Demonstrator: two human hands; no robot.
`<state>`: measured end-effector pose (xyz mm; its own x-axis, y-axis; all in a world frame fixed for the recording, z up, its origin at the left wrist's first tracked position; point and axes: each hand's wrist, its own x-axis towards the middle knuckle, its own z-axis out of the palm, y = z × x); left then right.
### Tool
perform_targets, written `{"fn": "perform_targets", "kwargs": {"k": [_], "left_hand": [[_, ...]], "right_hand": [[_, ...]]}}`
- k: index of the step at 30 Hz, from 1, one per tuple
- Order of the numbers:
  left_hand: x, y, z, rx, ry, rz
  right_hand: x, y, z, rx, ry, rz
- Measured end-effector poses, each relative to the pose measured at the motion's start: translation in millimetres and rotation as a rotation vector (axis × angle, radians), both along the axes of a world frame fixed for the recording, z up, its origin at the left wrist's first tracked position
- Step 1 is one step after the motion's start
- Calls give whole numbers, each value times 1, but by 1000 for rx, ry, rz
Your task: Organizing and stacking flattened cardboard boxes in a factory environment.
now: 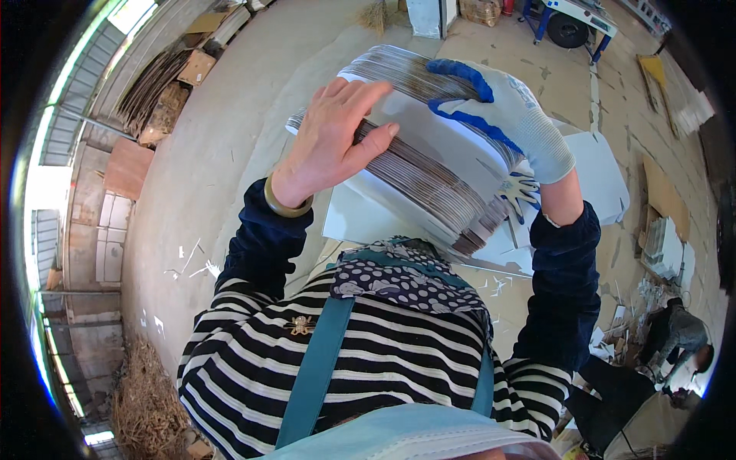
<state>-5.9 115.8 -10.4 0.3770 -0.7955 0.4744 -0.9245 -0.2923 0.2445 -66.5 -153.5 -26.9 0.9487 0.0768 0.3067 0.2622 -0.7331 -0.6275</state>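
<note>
I hold a thick stack of flat white cardboard sheets [429,157] with brown corrugated edges, tilted in front of my chest. My left hand [333,138] is bare, wears a bangle at the wrist, and lies flat on the stack's near left side with the fingers pressed on the edges. My right hand [506,115], in a white glove with blue fingertips, grips over the stack's upper right edge. More white sheets [602,172] lie beneath and to the right of the stack.
A concrete floor spreads to the left, with brown cardboard piles [165,88] at the far left. Scraps of white card litter the floor. Another person [678,337] crouches at the lower right. A blue-framed machine [571,19] stands at the top right.
</note>
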Motion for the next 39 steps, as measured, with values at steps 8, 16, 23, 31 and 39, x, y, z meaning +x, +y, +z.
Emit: {"fn": "perform_targets", "kwargs": {"k": [8,16,23,31,39], "left_hand": [[1,-4,4,75,-96,4],[1,-6,-1,-92,-91,-14],[5,-6,5,85,17,-18],[4,-4,2,-9,-31,-66],[3,-10,2,-24,-16,-8]], "right_hand": [[3,-5,-3,-48,-39,-30],[-2,1,4,11,7,4],[-3,3,1,-22,-32,-18],[0,-1,3,49,27,-10],[-1,1,0,-37,-10,-22]]}}
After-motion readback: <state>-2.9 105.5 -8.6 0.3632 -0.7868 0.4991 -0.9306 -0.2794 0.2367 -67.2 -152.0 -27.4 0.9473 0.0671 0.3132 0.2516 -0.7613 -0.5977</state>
